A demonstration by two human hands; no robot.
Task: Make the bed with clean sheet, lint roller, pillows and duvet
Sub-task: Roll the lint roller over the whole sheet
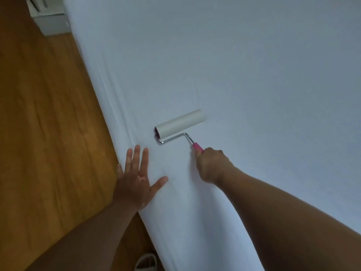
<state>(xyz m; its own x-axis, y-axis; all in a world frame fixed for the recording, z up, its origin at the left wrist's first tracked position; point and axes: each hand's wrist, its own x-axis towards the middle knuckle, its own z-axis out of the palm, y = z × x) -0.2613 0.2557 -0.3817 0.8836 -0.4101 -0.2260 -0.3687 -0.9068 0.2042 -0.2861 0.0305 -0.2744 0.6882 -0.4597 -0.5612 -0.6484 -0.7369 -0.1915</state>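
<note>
A smooth white sheet (pixel 244 65) covers the bed and fills most of the view. A lint roller (pixel 179 123) with a white roll, a bent metal rod and a pink handle lies with its roll on the sheet near the bed's left edge. My right hand (pixel 212 165) grips the pink handle from below. My left hand (pixel 136 178) rests flat on the sheet at the bed's edge, fingers spread, just left of the roller. No pillows or duvet are in view.
A wooden floor (pixel 43 124) runs along the bed's left side. A white piece of furniture (pixel 50 18) stands at the top left corner. A pale slipper (pixel 146 262) lies on the floor by the bed at the bottom.
</note>
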